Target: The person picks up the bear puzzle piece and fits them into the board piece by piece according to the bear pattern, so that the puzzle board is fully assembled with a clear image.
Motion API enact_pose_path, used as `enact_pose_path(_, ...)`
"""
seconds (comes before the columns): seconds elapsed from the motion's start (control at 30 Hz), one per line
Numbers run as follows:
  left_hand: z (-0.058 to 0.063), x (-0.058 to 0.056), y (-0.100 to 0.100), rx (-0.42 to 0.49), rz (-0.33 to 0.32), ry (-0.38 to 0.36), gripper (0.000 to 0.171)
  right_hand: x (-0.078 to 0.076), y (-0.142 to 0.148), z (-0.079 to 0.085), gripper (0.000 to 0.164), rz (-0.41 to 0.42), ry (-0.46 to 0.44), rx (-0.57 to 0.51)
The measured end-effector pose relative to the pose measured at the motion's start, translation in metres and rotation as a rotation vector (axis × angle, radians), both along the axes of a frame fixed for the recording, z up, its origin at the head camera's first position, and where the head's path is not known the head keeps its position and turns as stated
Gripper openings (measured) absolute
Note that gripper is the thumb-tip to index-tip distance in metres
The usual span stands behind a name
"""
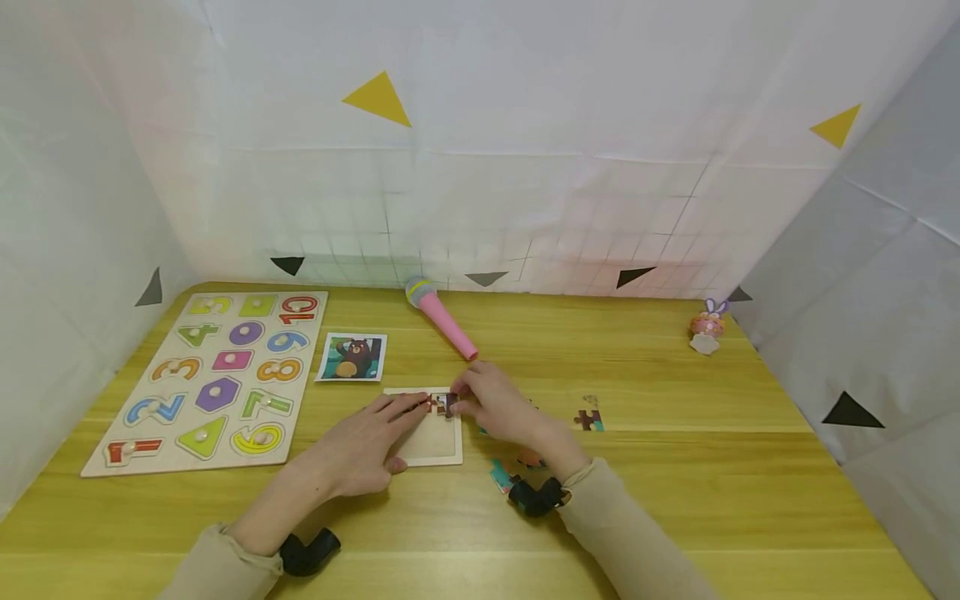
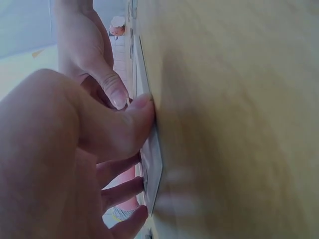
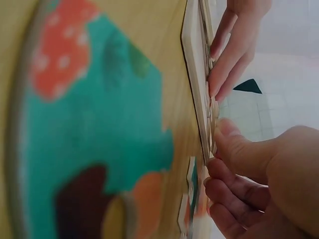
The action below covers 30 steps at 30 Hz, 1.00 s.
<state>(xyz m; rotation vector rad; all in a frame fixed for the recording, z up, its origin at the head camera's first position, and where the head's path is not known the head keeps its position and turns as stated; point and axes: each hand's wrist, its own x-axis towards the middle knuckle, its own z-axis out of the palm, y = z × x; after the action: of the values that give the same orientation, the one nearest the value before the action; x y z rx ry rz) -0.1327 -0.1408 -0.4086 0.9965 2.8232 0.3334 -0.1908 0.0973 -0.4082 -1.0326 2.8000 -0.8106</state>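
Note:
A pale wooden puzzle tray (image 1: 458,446) lies in the middle of the table, with puzzle pieces along its far side. My left hand (image 1: 358,454) rests on its left part; the extended fingers press near the pieces at the far edge, and the thumb (image 2: 142,112) touches the near side. With thumb and fingers, my right hand (image 1: 497,406) pinches a dark puzzle piece (image 1: 451,403) at the tray's far right corner. In the right wrist view a teal puzzle piece (image 3: 114,114) with a red dotted patch looms close to the camera.
Loose puzzle pieces (image 1: 501,477) lie under and beside the right forearm, another piece (image 1: 589,420) farther right. A bear picture card (image 1: 352,358), a number board (image 1: 298,400) and a pink toy microphone (image 1: 447,325) lie around the tray. A small bunny-eared toy (image 1: 708,323) stands far right.

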Motion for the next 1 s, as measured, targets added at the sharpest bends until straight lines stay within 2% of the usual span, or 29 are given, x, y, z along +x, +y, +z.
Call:
enact_pose_path(0.17, -0.0002, 0.0001, 0.0004, 0.006, -0.007, -0.002, 0.073, -0.0008, -0.002, -0.001, 0.02, 0.004, 0.015, -0.004)
enact_pose_path(0.43, 0.0009, 0.0002, 0.0016, 0.041, 0.031, -0.078, 0.074, -0.0007, -0.0043, -0.0024, 0.019, -0.009, 0.03, -0.011)
enact_pose_path(0.63, 0.0007, 0.0001, 0.0023, 0.032, 0.014, -0.051, 0.075, 0.0006, -0.0062, -0.003, 0.018, -0.001, 0.067, -0.015)
enact_pose_path(1.0, -0.0009, -0.0016, 0.0033, 0.005, -0.014, -0.026, 0.076, 0.0006, -0.0061, -0.0045, 0.018, -0.019, 0.045, -0.012)
